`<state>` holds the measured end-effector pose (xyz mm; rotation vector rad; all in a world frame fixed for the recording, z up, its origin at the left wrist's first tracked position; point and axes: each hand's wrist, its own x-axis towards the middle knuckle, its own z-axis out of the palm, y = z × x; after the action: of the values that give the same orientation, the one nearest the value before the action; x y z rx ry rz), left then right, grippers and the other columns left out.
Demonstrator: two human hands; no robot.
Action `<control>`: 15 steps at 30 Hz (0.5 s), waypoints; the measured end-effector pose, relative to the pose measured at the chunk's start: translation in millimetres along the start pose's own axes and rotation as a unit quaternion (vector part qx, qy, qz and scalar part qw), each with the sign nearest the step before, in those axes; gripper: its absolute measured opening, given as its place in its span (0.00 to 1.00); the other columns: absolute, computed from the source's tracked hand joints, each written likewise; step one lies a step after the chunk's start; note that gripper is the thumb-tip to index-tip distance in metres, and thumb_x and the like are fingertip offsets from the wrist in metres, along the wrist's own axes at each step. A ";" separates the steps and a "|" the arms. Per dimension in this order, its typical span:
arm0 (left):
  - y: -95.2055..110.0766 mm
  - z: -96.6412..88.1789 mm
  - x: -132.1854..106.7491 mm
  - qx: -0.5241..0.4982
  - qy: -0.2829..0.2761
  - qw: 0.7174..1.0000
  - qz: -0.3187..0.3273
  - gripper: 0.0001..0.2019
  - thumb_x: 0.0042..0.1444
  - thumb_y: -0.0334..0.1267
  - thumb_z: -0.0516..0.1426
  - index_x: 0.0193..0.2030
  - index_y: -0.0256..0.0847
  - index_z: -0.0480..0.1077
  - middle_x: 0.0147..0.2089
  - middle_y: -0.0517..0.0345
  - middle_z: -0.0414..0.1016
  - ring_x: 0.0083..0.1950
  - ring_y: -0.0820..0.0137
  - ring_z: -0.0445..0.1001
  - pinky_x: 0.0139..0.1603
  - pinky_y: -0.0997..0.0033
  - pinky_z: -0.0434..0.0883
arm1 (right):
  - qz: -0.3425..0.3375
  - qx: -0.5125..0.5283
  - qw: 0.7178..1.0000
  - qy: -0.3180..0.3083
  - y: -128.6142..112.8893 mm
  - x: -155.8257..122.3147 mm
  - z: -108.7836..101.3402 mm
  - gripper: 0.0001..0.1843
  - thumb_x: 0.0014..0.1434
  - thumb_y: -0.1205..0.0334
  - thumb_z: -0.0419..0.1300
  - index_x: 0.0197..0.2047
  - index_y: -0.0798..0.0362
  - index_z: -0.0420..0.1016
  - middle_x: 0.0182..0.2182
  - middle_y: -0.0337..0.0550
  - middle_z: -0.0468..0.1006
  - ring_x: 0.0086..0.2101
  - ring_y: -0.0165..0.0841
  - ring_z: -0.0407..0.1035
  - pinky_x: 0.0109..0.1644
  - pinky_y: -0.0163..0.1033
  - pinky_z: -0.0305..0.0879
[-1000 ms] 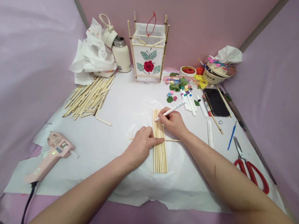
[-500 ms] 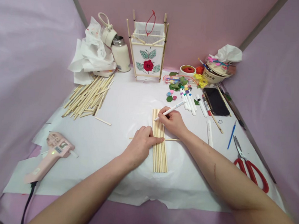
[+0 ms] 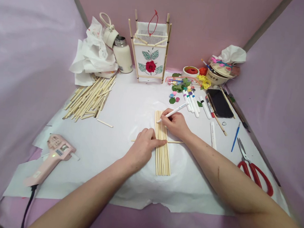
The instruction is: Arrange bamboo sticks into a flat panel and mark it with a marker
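Observation:
Several bamboo sticks point(image 3: 163, 162) lie side by side in a flat row on the white sheet. Across them runs one thin stick point(image 3: 175, 142), its left end showing beyond my left hand point(image 3: 146, 143). That hand is closed over the thin stick, other fingers curled, one finger stretched along it and pressing it on the row. My right hand point(image 3: 175, 123) grips a white marker pen point(image 3: 177, 110), slanted, its tip at the upper left part of the row. Whether the tip touches the wood I cannot tell.
Left are a pink glue gun point(image 3: 52, 159) and a pile of sticks point(image 3: 90, 98). A lantern with a rose point(image 3: 147, 54) stands at the back beside a bottle point(image 3: 123, 55). Right are several markers point(image 3: 191, 102), a phone point(image 3: 220, 103), a blue brush point(image 3: 235, 137) and red-handled scissors point(image 3: 254, 173).

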<state>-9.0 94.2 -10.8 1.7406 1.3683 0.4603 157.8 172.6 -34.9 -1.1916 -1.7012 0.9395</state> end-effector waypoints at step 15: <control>-0.2 0.0 -0.3 0.023 0.007 1.000 0.019 0.15 0.62 0.50 0.50 0.40 0.42 0.69 0.35 0.54 0.61 0.43 0.63 0.60 0.42 0.62 0.62 | 0.003 -0.008 1.000 0.004 -1.2 -0.5 -0.2 0.07 0.55 0.61 0.55 0.27 0.52 0.68 0.21 0.36 0.71 0.24 0.28 0.63 0.29 0.34 0.57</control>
<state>-9.3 93.9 -10.9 1.8074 1.3668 0.4654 157.6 171.8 -33.8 -1.2095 -1.7041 0.9250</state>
